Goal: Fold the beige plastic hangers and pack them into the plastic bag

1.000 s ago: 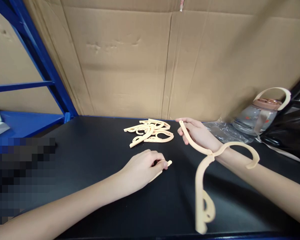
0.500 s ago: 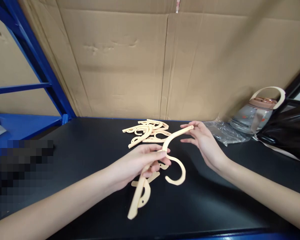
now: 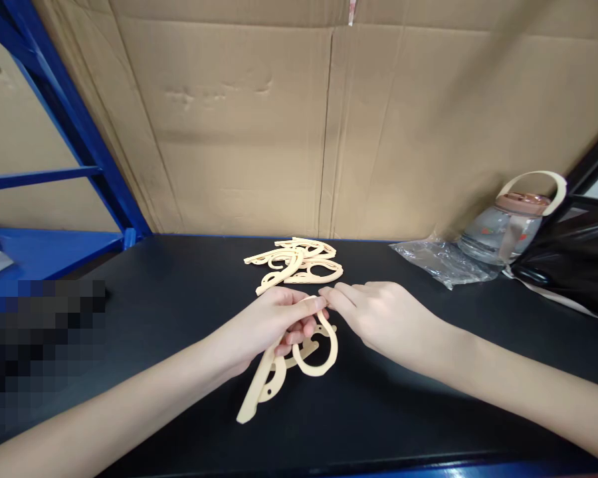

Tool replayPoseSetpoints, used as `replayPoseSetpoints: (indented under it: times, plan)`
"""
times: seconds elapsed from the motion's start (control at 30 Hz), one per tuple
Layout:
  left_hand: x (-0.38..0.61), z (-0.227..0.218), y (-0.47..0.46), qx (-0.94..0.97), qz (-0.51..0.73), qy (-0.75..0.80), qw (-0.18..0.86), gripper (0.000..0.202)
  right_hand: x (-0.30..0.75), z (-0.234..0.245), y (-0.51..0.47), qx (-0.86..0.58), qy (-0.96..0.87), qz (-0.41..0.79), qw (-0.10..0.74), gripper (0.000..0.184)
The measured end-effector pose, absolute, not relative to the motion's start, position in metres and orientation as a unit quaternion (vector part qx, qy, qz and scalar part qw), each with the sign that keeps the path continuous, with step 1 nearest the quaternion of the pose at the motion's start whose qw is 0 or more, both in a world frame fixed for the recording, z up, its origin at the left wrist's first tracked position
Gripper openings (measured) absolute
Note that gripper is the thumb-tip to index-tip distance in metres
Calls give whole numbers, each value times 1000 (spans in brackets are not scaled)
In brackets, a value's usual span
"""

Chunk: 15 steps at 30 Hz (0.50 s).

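My left hand [image 3: 279, 318] is closed around a cream folding hanger [image 3: 253, 392]. One arm of it slants down toward the table's front edge, and its round hook [image 3: 335, 345] hangs below my fingers. Closed fingertips of my right hand [image 3: 389, 312] pinch at the hanger's joint, against my left thumb. The hanger's other arm is hidden behind my hands. Beneath the held hanger, more cream hanger pieces [image 3: 323, 329] lie on the black tabletop [image 3: 179, 299], partly covered.
Several cream folding hangers lie in a pile [image 3: 295, 267] beyond my hands. At the right are a crumpled clear plastic bag [image 3: 431, 259], a clear jug [image 3: 498, 232] with a handle, and a black bag [image 3: 578, 259]. Cardboard [image 3: 239, 133] stands behind; a blue frame [image 3: 80, 119] is on the left.
My right hand has come left and down from the upper arm's tip to the joint. That arm no longer shows. The hook has swung left, and the hanger has shifted slightly left.
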<state>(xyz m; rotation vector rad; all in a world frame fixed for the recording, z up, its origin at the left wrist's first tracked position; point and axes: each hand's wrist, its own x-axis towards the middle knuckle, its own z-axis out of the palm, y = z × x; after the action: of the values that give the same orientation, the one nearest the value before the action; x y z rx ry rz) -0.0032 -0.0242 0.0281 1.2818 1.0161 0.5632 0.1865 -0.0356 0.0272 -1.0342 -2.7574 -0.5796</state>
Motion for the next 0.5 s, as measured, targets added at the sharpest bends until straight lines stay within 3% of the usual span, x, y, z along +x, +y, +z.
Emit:
replayPoseSetpoints:
  times: [0.1, 0.2, 0.33, 0.4, 0.5]
  plan:
    - [-3, 22, -21, 563, 237, 445, 655, 44, 184, 26, -38, -355, -912, -206, 27, 25]
    - [-2, 20, -23, 558, 228, 444, 663, 40, 182, 26, -39, -398, -909, -127, 0, 23]
    - [0, 27, -32, 588, 218, 428, 651, 37, 187, 29, -30, -508, -859, 36, 56, 16]
    - [1, 30, -37, 591, 207, 419, 657, 37, 192, 29, -24, -547, -831, 51, 91, 23]
    - [1, 32, -38, 571, 199, 406, 685, 40, 197, 22, -19, -560, -826, 19, 68, 31]
